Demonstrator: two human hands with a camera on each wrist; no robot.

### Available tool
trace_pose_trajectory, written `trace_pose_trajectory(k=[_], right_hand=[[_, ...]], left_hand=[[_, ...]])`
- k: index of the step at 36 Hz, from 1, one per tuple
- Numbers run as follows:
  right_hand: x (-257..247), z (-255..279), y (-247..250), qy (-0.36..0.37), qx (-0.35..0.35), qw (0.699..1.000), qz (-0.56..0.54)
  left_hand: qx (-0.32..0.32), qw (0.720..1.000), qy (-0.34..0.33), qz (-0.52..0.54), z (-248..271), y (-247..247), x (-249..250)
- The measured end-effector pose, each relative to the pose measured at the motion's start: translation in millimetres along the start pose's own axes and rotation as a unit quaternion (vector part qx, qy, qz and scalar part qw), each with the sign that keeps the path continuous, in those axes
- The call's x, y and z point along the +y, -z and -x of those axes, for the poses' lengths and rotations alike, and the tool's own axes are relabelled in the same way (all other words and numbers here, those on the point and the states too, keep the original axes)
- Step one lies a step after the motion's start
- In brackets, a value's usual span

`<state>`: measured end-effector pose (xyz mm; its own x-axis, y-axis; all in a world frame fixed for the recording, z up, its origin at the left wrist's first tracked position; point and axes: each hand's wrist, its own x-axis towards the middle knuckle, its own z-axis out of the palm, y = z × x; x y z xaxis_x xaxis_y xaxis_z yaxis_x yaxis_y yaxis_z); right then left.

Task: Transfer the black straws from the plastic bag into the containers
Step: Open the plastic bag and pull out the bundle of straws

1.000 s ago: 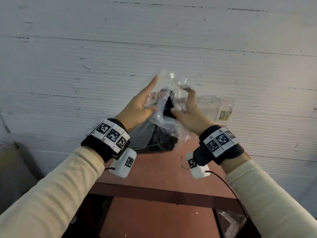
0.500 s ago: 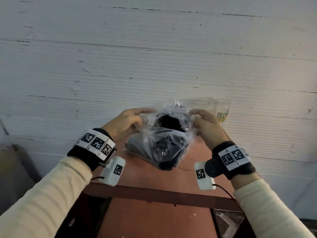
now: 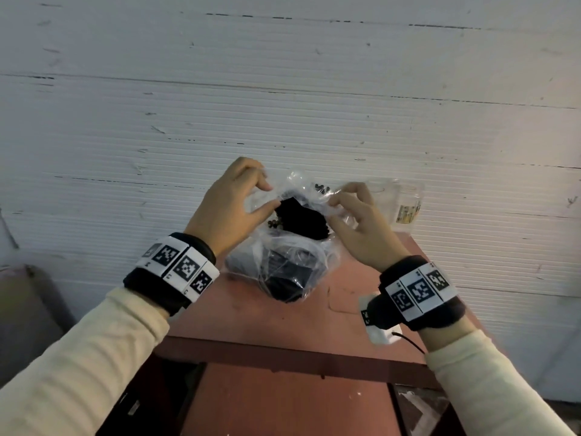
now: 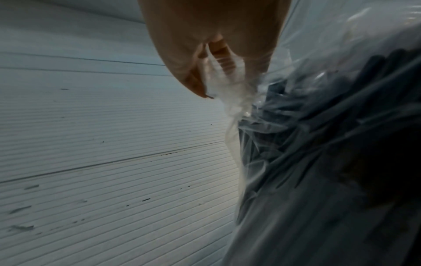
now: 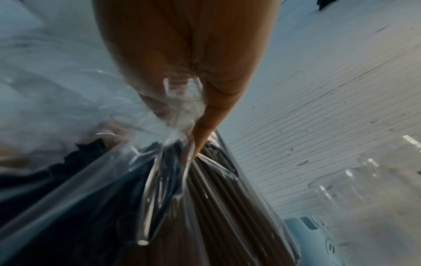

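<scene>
A clear plastic bag (image 3: 283, 262) full of black straws (image 3: 301, 220) stands on the reddish table (image 3: 298, 316), its mouth pulled open upward. My left hand (image 3: 234, 209) pinches the bag's left rim; in the left wrist view the film (image 4: 230, 93) is bunched between the fingers (image 4: 193, 81). My right hand (image 3: 355, 221) pinches the right rim, and the right wrist view shows plastic (image 5: 177, 111) gathered under the thumb above the straws (image 5: 216, 198). Clear plastic containers (image 3: 399, 199) stand behind the right hand, against the wall.
A white ribbed wall (image 3: 283, 105) rises directly behind the table. The table's front edge (image 3: 283, 357) is a dark red bar, with a lower shelf (image 3: 283, 404) beneath. The containers (image 5: 364, 189) also show at the right of the right wrist view.
The bag has come down from mid-air onto the table. Both hands shifted their hold to the rim and pulled the mouth open, baring the straw ends.
</scene>
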<state>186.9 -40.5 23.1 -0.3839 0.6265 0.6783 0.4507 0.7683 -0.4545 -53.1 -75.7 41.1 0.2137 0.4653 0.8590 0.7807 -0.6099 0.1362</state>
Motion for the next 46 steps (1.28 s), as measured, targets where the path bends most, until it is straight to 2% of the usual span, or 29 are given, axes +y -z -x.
trace_pose_trajectory(k=[3, 7, 11, 18, 21, 24, 27, 32, 38, 42, 46], right_hand=[[1.5, -5.8, 2.6, 0.032, 0.014, 0.999, 0.007], [1.2, -12.5, 8.6, 0.024, 0.002, 1.0, -0.003], [-4.8, -18.1, 9.0, -0.026, -0.014, 0.996, -0.09], [-0.9, -16.9, 6.4, -0.079, 0.035, 0.984, -0.156], [3.2, -14.7, 3.5, -0.078, 0.063, 0.985, -0.138], [5.4, -13.1, 1.4, -0.077, 0.065, 0.99, -0.103], [3.7, -10.5, -2.0, -0.09, 0.045, 0.989, -0.112], [7.8, -1.2, -4.6, -0.035, -0.032, 0.999, -0.02], [12.3, 5.8, -17.2, 0.004, -0.097, 0.995, 0.006], [14.1, 8.9, -27.8, -0.044, -0.145, 0.988, -0.025], [16.4, 7.2, -40.7, 0.008, -0.156, 0.987, 0.035]], left_hand=[[-0.03, 0.996, 0.043, 0.077, -1.1, 6.5, -0.6], [-0.104, 0.981, 0.103, 0.13, -5.2, 11.7, -4.4], [-0.164, 0.966, 0.146, 0.139, -8.1, 11.1, -4.6], [-0.174, 0.936, 0.217, 0.217, -11.9, 15.2, -3.1], [-0.173, 0.927, 0.216, 0.253, -11.1, 17.4, 1.2], [-0.158, 0.93, 0.204, 0.261, -10.8, 15.3, 3.9], [-0.141, 0.93, 0.209, 0.267, -9.3, 13.3, 2.5], [-0.117, 0.924, 0.236, 0.277, -6.9, 8.8, 0.2], [-0.135, 0.916, 0.254, 0.281, -2.3, 5.3, -1.9], [-0.146, 0.918, 0.255, 0.267, 0.3, 6.7, -4.2], [-0.191, 0.922, 0.238, 0.239, 6.8, 5.0, -4.7]])
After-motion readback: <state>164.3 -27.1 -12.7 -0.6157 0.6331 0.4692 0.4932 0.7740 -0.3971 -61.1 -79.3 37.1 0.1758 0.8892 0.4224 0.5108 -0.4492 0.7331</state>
